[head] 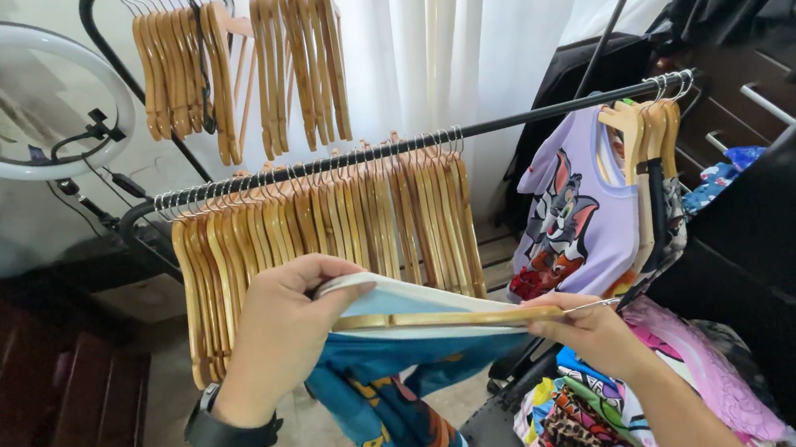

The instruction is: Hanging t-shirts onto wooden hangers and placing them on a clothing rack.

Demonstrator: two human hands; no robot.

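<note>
Left hand (276, 330) pinches blue shirt (386, 392) collar, right hand (592, 331) closed on wooden hanger (447, 319) at its hook end, hanger lying level left-right between both, shirt dangling below rail (506, 123).

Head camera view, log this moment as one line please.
left hand: grips blue garment collar | right hand: holds wooden hanger inside collar | behind: rail of empty hangers, lilac cartoon shirt hung
</note>
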